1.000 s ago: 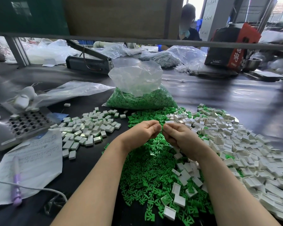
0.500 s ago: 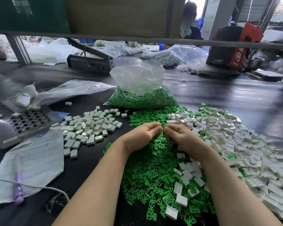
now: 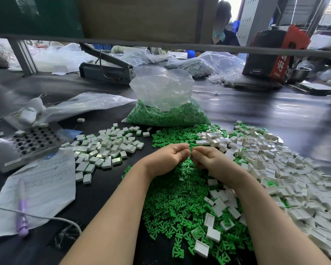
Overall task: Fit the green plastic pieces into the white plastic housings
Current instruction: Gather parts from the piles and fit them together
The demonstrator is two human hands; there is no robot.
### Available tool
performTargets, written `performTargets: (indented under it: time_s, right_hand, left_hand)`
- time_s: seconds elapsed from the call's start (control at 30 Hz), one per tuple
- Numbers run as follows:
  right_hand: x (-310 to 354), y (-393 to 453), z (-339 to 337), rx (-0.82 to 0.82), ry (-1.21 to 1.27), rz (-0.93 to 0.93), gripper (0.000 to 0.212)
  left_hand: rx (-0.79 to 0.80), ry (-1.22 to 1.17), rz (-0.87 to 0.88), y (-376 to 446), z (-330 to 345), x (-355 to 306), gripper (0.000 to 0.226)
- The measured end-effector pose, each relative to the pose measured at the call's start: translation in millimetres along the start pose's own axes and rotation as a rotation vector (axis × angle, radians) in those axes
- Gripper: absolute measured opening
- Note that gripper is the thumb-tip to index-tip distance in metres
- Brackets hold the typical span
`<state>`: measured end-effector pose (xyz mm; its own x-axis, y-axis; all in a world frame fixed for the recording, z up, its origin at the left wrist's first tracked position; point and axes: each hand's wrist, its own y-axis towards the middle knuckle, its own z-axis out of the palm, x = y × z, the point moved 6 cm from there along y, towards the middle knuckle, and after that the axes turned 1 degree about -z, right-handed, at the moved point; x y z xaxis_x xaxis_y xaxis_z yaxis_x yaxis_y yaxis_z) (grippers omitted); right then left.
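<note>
Loose green plastic pieces [image 3: 176, 197] lie in a wide heap on the black table in front of me. To the right spreads a big pile of empty white housings [image 3: 275, 159]. A smaller pile of white housings [image 3: 105, 148], some showing green, lies to the left. My left hand [image 3: 166, 159] and my right hand [image 3: 208, 159] hover over the green heap with fingers curled, thumbs and fingertips pinched together tip to tip. Whatever sits between the fingertips is hidden.
A clear bag of green pieces [image 3: 166, 113] stands behind the heap. At the left are a metal jig with holes [image 3: 31, 142], a written paper sheet [image 3: 40, 188], a purple pen [image 3: 22, 213] and a white cable [image 3: 46, 218]. A shelf bar [image 3: 161, 44] crosses above; a person [image 3: 224, 25] sits beyond.
Both hands stay pinched together over the green heap, shifting only slightly. The piles have not moved.
</note>
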<state>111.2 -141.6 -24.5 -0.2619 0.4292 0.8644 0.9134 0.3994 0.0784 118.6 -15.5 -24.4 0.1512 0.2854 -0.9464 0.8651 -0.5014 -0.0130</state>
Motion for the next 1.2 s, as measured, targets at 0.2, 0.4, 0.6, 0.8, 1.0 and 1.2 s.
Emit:
performTargets:
  time_s: [0.2, 0.4, 0.6, 0.8, 1.0, 1.2]
  right_hand:
    - [0, 1, 1, -0.002, -0.011, -0.007, 0.029]
    - [2, 0, 0, -0.017, -0.007, -0.015, 0.033]
    - [3, -1, 0, -0.021, 0.000, -0.013, 0.036]
    - [6, -2, -2, -0.026, 0.075, -0.009, 0.034]
    - [9, -3, -3, -0.064, 0.160, 0.004, 0.030]
    - [10, -3, -2, -0.107, 0.215, 0.015, 0.031]
  left_hand:
    - [-0.042, -0.024, -0.024, 0, -2, 4, 0.023]
    - [-0.054, -0.023, -0.043, 0, -3, 5, 0.022]
    - [-0.056, 0.004, -0.028, 1, -3, 4, 0.017]
    - [-0.069, 0.007, 0.058, -4, 0, -10, 0.025]
    - [-0.116, 0.027, 0.081, -3, -2, -13, 0.031]
    - [-0.172, -0.062, 0.061, 0, 1, -10, 0.039]
